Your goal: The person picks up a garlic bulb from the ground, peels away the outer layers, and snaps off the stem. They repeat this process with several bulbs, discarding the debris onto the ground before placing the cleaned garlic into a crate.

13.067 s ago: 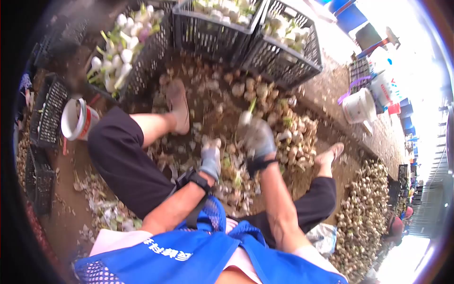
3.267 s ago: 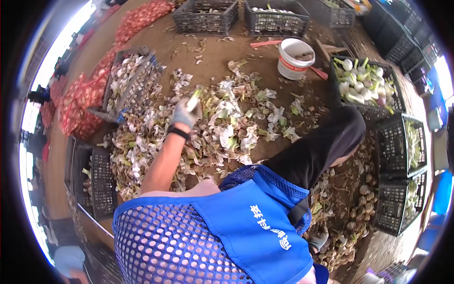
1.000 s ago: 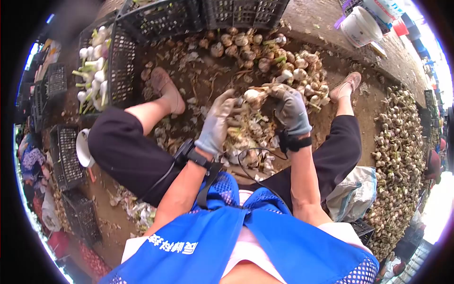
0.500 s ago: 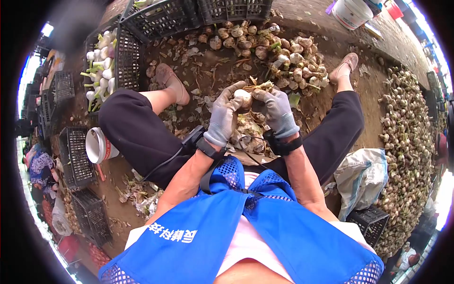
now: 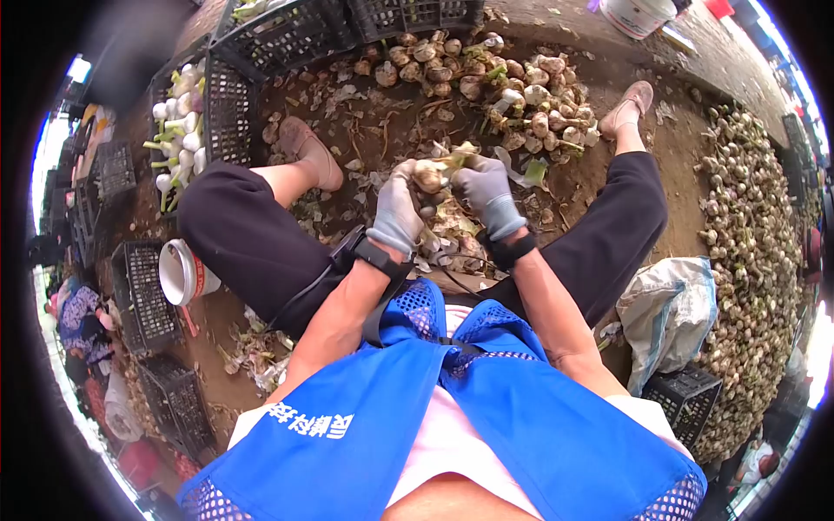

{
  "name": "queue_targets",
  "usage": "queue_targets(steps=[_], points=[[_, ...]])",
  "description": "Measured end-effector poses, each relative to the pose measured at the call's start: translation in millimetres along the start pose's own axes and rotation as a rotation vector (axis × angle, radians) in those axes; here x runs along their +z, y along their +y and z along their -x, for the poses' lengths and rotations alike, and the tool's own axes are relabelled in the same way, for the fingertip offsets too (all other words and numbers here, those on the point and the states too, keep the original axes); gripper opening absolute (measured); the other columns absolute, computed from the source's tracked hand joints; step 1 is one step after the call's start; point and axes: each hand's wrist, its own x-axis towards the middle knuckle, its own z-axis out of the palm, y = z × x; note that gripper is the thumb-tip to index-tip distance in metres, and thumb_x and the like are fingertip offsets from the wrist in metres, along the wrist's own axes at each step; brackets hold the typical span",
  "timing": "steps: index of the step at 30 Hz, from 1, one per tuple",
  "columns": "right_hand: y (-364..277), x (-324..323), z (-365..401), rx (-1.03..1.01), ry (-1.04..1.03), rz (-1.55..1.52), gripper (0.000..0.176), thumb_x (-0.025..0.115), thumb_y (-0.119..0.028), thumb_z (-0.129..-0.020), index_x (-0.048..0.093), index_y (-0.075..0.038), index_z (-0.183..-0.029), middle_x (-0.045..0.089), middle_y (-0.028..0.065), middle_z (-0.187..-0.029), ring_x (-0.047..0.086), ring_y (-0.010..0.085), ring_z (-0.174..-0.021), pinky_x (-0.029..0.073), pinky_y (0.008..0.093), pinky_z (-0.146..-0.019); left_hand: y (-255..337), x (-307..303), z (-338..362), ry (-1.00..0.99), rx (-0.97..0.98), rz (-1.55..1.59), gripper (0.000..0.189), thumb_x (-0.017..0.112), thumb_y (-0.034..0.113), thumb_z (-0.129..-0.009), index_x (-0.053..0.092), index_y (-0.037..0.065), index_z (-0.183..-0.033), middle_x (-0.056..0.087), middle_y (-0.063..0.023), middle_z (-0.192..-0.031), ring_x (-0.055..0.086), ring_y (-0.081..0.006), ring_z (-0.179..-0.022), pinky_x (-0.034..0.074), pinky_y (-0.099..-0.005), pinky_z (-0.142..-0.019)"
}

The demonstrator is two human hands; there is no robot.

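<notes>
Both my hands wear grey work gloves and meet above the peelings between my legs. My left hand (image 5: 399, 207) is closed around a garlic bulb (image 5: 428, 177), its brownish-white side facing up. From the bulb a dry, yellowish stem and loose skin run to my right hand (image 5: 486, 189), whose fingers are pinched on them. Part of the stem is hidden behind the glove. A heap of pale garlic skins (image 5: 453, 227) lies below the hands. Beyond them on the ground is a pile of untrimmed garlic bulbs (image 5: 539, 100).
A black crate (image 5: 230, 108) of cleaned white garlic stands by my left foot, more crates at the back. A white bucket (image 5: 178, 271) is beside my left knee. On the right lie a white sack (image 5: 665, 317) and a large garlic heap (image 5: 751, 252). Another person (image 5: 82, 321) sits far left.
Both hands have shifted slightly left and down with the bulb. The bulb has turned, showing browner skin, and the right hand's fingers have curled in more tightly.
</notes>
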Motion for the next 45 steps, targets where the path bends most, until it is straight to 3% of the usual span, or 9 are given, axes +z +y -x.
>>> queue_targets(steps=[3, 10, 16, 20, 25, 29, 35, 40, 45], points=[[32.3, 11.3, -11.1, -0.295, 0.079, 0.508, 0.020, 0.053, -0.003, -0.071, 0.064, -0.001, -0.088, 0.064, 0.0036, -0.075, 0.054, 0.0109, -0.064, 0.044, 0.0253, -0.058, 0.2, -10.6, -8.1, 0.105, -0.108, 0.127, 0.025, 0.041, 0.033, -0.088, 0.056, 0.013, -0.089, 0.058, -0.0034, -0.069, 0.051, -0.0171, -0.044, 0.031, -0.0223, -0.031], [-4.0, -12.8, 7.8, -0.043, -0.268, -0.174, 0.019, 0.056, -0.002, -0.076, 0.060, -0.001, -0.094, 0.061, 0.0042, -0.081, 0.059, 0.0116, -0.073, 0.051, 0.0250, -0.060, 14.9, 14.8, 12.8, 0.003, -0.001, -0.364, 0.039, 0.054, 0.046, -0.084, 0.051, 0.012, -0.102, 0.056, -0.0022, -0.079, 0.054, -0.0120, -0.057, 0.034, -0.0195, -0.037], [-27.9, -7.6, 15.3, -0.082, -0.339, -0.094, 0.017, 0.056, 0.002, -0.074, 0.060, 0.001, -0.090, 0.063, 0.0058, -0.083, 0.062, 0.0149, -0.071, 0.053, 0.0277, -0.062, -3.7, 4.4, -3.0, -0.088, 0.820, -0.536, 0.040, 0.050, 0.039, -0.088, 0.051, 0.004, -0.108, 0.056, -0.0050, -0.091, 0.053, -0.0064, -0.067, 0.039, -0.0169, -0.041], [-19.1, -13.5, 9.8, 0.139, -0.405, -0.362, 0.019, 0.057, 0.001, -0.073, 0.060, 0.003, -0.092, 0.063, 0.0063, -0.081, 0.061, 0.0137, -0.069, 0.051, 0.0248, -0.058, 19.7, -26.5, 2.3, -0.430, -0.175, 0.103, 0.047, 0.041, 0.050, -0.088, 0.058, 0.008, -0.094, 0.059, -0.0041, -0.068, 0.054, -0.0108, -0.052, 0.040, -0.0183, -0.040], [-5.1, -21.7, 4.7, 0.244, -0.307, -0.301, 0.015, 0.059, 0.000, -0.075, 0.062, 0.001, -0.089, 0.062, 0.0067, -0.091, 0.060, 0.0152, -0.079, 0.050, 0.0248, -0.069, 15.6, -13.2, -10.7, 0.073, 0.451, -0.597, 0.029, 0.046, 0.024, -0.092, 0.049, 0.004, -0.112, 0.058, -0.0024, -0.088, 0.058, -0.0103, -0.070, 0.049, -0.0239, -0.054], [-11.1, 11.0, 18.8, -0.412, -0.206, 0.507, 0.023, 0.049, 0.004, -0.073, 0.064, -0.001, -0.088, 0.061, 0.0121, -0.087, 0.057, 0.0201, -0.076, 0.046, 0.0289, -0.070, 6.7, 5.6, 5.5, -0.004, 0.384, -0.724, 0.017, 0.044, 0.016, -0.093, 0.051, 0.004, -0.103, 0.057, -0.0045, -0.088, 0.056, -0.0119, -0.071, 0.050, -0.0254, -0.059], [-23.7, -9.6, 7.9, 0.230, -0.278, -0.871, 0.021, 0.051, 0.007, -0.072, 0.058, 0.009, -0.092, 0.062, 0.0135, -0.089, 0.062, 0.0204, -0.074, 0.053, 0.0322, -0.070, 4.8, -7.1, -11.5, -0.235, 0.300, 0.078, 0.020, 0.045, 0.021, -0.091, 0.052, 0.004, -0.085, 0.060, -0.0191, -0.094, 0.060, -0.0272, -0.083, 0.052, -0.0396, -0.074], [34.3, -45.7, -34.5, 0.379, 0.025, -0.726, 0.025, 0.044, 0.009, -0.075, 0.056, 0.008, -0.097, 0.063, 0.0162, -0.086, 0.063, 0.0226, -0.080, 0.051, 0.0323, -0.078, 27.0, -4.6, 13.6, -0.362, 0.270, 0.105, 0.029, 0.044, 0.031, -0.091, 0.054, 0.004, -0.087, 0.059, -0.0187, -0.099, 0.060, -0.0275, -0.087, 0.055, -0.0377, -0.058], [70.1, -37.6, -39.6, -0.127, -0.229, 0.858, 0.045, 0.055, -0.004, -0.078, 0.046, 0.001, -0.122, 0.057, 0.0144, -0.112, 0.056, 0.0208, -0.098, 0.044, 0.0286, -0.084, 26.8, -17.6, 3.6, -0.099, 0.262, 0.027, 0.031, 0.049, 0.033, -0.090, 0.055, 0.002, -0.088, 0.060, -0.0161, -0.096, 0.060, -0.0222, -0.083, 0.053, -0.0340, -0.065]])
